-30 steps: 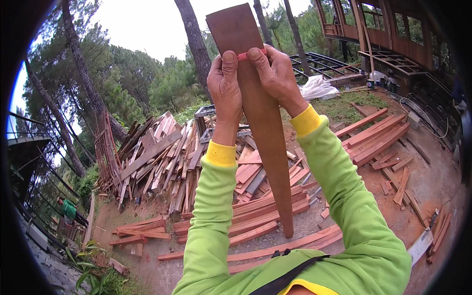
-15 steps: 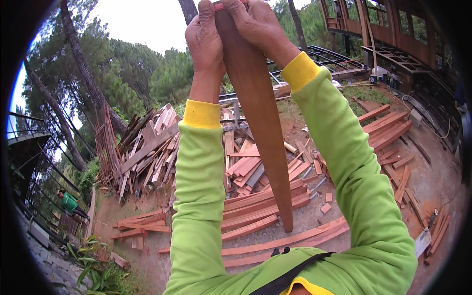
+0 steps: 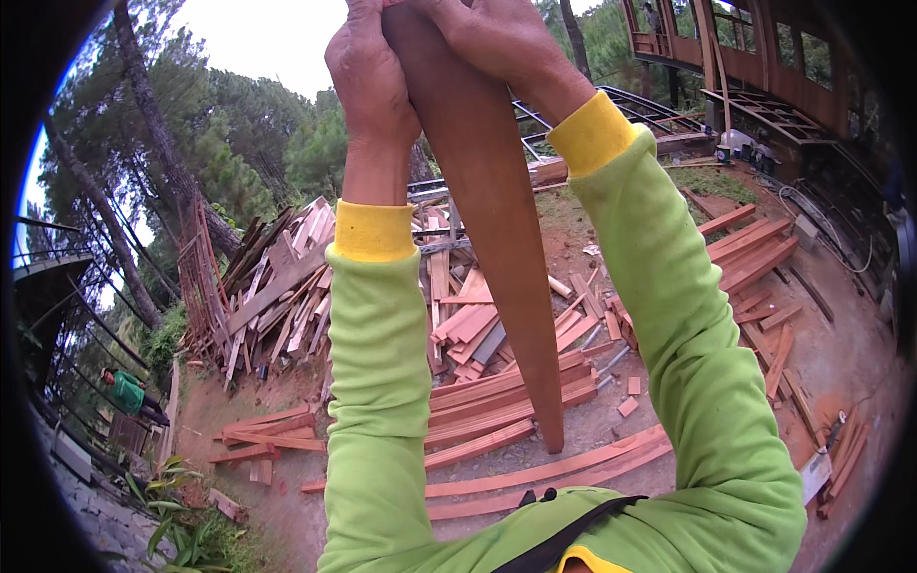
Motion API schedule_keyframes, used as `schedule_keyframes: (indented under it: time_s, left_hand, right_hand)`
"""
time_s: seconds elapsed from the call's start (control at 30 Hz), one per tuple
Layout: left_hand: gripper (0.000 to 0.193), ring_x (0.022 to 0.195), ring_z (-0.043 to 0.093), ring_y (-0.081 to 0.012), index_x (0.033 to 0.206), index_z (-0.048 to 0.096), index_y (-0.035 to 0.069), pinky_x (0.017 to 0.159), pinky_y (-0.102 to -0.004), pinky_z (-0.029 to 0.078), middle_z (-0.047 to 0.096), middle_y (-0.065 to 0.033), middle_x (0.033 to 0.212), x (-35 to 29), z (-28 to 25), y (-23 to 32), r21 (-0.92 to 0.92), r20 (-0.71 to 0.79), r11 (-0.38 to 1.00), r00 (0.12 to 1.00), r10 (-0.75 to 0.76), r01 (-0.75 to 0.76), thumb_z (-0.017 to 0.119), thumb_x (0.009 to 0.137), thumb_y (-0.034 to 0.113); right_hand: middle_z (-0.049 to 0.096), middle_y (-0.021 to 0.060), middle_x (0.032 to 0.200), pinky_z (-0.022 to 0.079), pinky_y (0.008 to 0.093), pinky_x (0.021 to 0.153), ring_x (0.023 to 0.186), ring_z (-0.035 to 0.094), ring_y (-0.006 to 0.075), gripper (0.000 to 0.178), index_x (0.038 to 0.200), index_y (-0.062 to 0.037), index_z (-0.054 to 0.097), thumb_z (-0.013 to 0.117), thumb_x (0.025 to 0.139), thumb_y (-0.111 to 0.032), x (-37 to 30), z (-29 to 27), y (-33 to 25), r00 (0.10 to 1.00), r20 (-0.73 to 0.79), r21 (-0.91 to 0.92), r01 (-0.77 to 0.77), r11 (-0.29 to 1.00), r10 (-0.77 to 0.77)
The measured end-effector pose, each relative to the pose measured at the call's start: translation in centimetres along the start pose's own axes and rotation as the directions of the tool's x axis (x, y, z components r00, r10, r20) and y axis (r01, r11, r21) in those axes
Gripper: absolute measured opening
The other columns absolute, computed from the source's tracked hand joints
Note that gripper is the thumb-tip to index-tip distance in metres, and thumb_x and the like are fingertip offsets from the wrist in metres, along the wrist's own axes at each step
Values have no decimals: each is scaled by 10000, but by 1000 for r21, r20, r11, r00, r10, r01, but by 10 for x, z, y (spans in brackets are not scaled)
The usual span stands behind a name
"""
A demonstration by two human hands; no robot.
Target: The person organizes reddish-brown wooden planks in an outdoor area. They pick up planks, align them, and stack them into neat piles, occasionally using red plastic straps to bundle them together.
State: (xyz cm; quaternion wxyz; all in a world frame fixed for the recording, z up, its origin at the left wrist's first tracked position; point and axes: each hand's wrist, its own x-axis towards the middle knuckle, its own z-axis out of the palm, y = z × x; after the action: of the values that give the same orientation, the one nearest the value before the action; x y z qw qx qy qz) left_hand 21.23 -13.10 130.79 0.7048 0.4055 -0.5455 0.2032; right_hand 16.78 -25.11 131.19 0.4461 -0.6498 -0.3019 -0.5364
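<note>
A long brown wooden board [image 3: 492, 215] hangs down in front of me, broad at the top and narrowing towards its lower end. Both of my hands hold its upper end, one on each edge. My left hand [image 3: 371, 81] is closed on the left edge, thumb up along it. Across from it, my right hand [image 3: 511, 43] grips the other edge. The fingertips and the very top of the board are partly cut off by the frame. Its lower end appears in front of stacked reddish planks [image 3: 506, 411]; whether it touches the ground I cannot tell.
A heap of offcuts [image 3: 287, 296] lies behind on the left, with more scattered pieces in the middle. Long beams [image 3: 755, 253] are stacked at the right. A person in green [image 3: 134, 393] is at the far left. A timber structure [image 3: 764, 67] stands back right.
My hands and the top of the board have shifted left and slightly up, and look larger in the picture. The board's lower end has moved only a little to the left.
</note>
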Motion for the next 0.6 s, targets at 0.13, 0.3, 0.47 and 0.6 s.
schedule_keyframes:
  time_s: [0.13,0.3,0.47,0.6]
  left_hand:
    - [533,850,628,-175,1131,573,-20,746,-308,524,648,-96,978,17,3,12,168,-33,986,999,-4,9,419,1003,474]
    - [606,882,644,-156,1207,480,-59,719,-251,536,645,-121,1038,-10,5,8,171,-39,985,999,-1,8,665,888,421]
    - [550,775,658,-151,1108,595,-59,673,-267,551,672,-104,964,-36,39,-12,241,-204,932,953,-224,270,700,868,424]
    - [753,904,659,-235,1196,530,-107,793,-345,576,635,-174,1104,-24,-13,-8,320,-314,871,909,-275,374,734,798,499]
  right_hand:
    - [685,182,845,516,333,737,806,659,242,384,993,86,637,572,944,-289,18,1,-17,999,-39,179,-25,984,32]
    - [696,173,873,514,312,748,820,667,221,370,1034,56,656,539,963,-287,30,18,0,988,-144,302,99,948,-57]
    - [680,189,943,508,374,738,822,661,295,446,1176,30,508,588,932,-333,18,-27,20,893,-449,209,73,975,29]
    - [627,195,841,536,308,624,814,662,232,744,1203,125,354,761,808,-356,-109,-89,59,872,-451,-278,65,958,-190]
